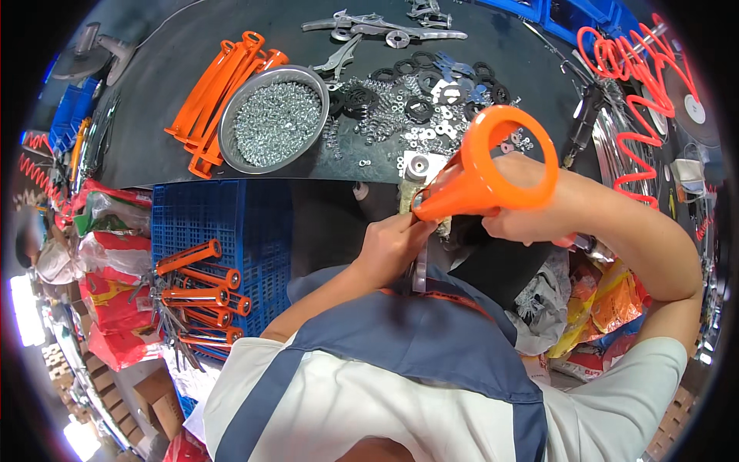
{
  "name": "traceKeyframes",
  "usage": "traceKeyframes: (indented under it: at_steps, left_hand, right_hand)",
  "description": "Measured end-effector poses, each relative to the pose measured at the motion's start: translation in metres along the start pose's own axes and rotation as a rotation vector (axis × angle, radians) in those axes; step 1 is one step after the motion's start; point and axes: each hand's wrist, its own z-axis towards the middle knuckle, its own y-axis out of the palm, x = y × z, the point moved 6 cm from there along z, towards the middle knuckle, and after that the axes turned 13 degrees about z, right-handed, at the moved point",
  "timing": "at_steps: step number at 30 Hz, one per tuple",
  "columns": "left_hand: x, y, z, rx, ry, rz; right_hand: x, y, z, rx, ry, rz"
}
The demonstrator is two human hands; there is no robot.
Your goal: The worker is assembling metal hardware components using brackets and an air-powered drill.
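Observation:
An orange flared metal tube (454, 192) with a wide open ring end is held tilted over the table's front edge, the ring nearest the camera. My left hand (394, 245) pinches its narrow lower end. A flat grey metal strip (420, 269) shows just below those fingers; whether they hold it too is hidden. Behind the ring, my right hand (523, 219) has its fingers curled against the tube, partly covered by it. A small light block with a round metal socket (418, 165) sits at the table edge beyond the tube.
A steel bowl (225, 138) of small metal parts stands beside several orange frames (212, 96). Springs, nuts and black rings (419, 109) lie scattered on the dark table. Orange-tubed assemblies (196, 296) rest at the blue crate (265, 223). A red coiled hose (643, 115) hangs at right.

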Motion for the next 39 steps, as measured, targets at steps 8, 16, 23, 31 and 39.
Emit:
traceKeyframes:
  at_steps: [8, 16, 23, 31, 39]
  left_hand:
    - [0.000, -0.002, -0.003, -0.129, -0.026, 0.053]
    - [-0.086, 0.001, -0.074, 0.133, -1.119, -1.616]
    - [-0.032, -0.020, -0.048, -0.156, -1.074, -1.639]
    - [-0.014, -0.015, -0.042, -0.240, -1.047, -1.756]
    - [-0.020, -0.009, -0.042, -0.209, -0.927, -1.727]
  right_hand:
    - [0.031, 0.007, -0.027, 0.236, -0.190, 0.406]
    - [0.090, 0.059, -0.067, 0.374, -0.319, 0.975]
    - [0.092, 0.081, -0.047, 0.270, -0.527, 1.127]
    - [0.079, 0.092, -0.037, 0.185, -0.615, 1.190]
    - [0.086, 0.100, -0.031, 0.189, -0.611, 1.242]
